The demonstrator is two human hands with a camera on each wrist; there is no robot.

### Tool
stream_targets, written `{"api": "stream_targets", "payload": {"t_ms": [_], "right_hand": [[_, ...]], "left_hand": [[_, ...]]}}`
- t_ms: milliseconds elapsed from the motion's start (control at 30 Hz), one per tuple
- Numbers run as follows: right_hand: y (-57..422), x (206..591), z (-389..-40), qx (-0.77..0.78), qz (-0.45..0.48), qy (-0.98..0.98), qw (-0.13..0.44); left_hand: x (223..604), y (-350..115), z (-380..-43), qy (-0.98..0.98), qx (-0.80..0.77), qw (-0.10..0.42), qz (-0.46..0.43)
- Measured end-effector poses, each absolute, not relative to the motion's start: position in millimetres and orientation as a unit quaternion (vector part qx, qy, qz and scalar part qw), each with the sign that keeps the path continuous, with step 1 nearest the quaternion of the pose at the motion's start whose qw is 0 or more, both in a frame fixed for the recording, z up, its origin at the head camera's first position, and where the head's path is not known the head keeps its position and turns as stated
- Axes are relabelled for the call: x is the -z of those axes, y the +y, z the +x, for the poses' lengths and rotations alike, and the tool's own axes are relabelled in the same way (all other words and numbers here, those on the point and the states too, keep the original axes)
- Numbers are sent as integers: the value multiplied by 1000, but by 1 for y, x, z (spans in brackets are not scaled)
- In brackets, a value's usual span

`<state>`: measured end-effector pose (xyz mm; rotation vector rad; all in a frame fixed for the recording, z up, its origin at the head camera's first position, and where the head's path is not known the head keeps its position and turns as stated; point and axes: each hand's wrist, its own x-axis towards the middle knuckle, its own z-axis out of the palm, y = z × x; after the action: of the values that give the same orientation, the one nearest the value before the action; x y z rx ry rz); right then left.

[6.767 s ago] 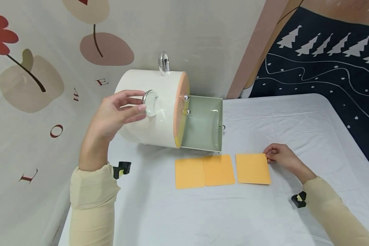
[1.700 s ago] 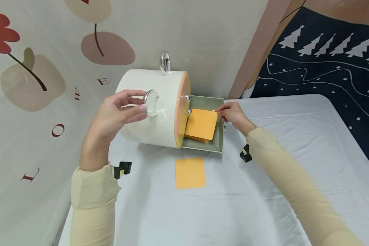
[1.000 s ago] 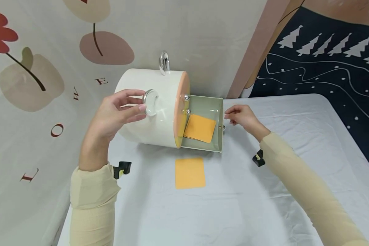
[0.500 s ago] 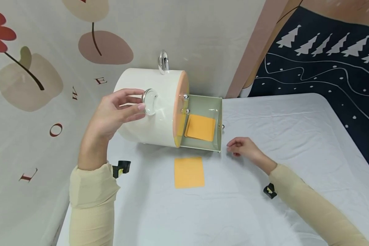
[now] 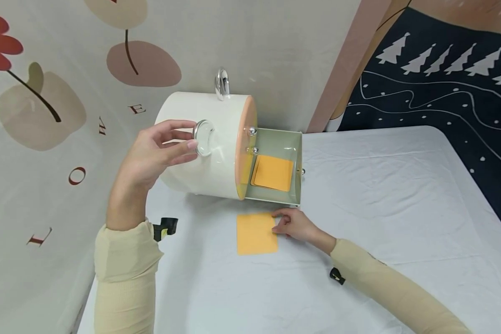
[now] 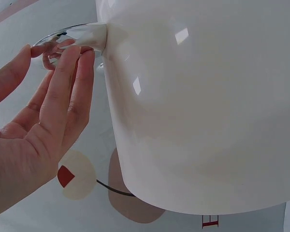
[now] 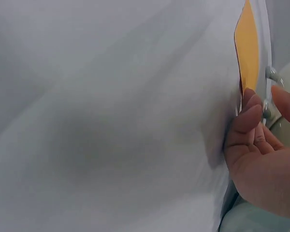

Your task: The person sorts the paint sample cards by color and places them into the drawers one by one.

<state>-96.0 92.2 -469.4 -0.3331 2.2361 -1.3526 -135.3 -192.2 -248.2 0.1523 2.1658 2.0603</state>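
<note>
A cream drum-shaped drawer box [image 5: 192, 171] with a peach front lies on the white cloth. Its pale green drawer [image 5: 291, 197] is pulled out and holds overlapping orange square cards [image 5: 274, 173]. My left hand [image 5: 154, 148] pinches the chrome loop handle [image 6: 82, 36] on the drum's side. In front of the drawer lies another orange square card [image 5: 254, 234]. My right hand [image 5: 298, 226] rests its fingertips at that card's right edge. In the right wrist view the thumb stands apart from the card [image 7: 247, 43].
A second chrome loop [image 5: 222, 84] stands at the drum's back. Shiny knobs [image 5: 253, 131] sit on the peach front, and one more [image 5: 303, 171] on the drawer's front. Black wrist cameras [image 5: 337, 276] hang below both sleeves. A printed curtain [image 5: 275, 51] rises behind the cloth-covered table [image 5: 401, 195].
Two orange cards have gone from the cloth into the drawer. My right hand has let go of the second one and come down left to the card on the cloth. My left hand stays put.
</note>
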Motion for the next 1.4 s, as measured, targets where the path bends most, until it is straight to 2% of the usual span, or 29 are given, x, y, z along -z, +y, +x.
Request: {"api": "stream_targets", "payload": {"t_ms": [200,400,967,1200,1400], "right_hand": [[77,472,-99,439,-112,863,223],[71,468,-93,412,-124,872,233],[61,465,-83,401,-178,872,216],[63,454,-85,490,-142,807,298],[76,425,-95,499,-200,789,297]], "left_hand": [[248,-192,-135,723,-685,75,47],[248,-192,-135,721,-687,78,46],[250,-192,-136,713,-694,84,52],[250,-192,-136,712,-695,86,52],[251,-192,-136,715,-692,82,53]]}}
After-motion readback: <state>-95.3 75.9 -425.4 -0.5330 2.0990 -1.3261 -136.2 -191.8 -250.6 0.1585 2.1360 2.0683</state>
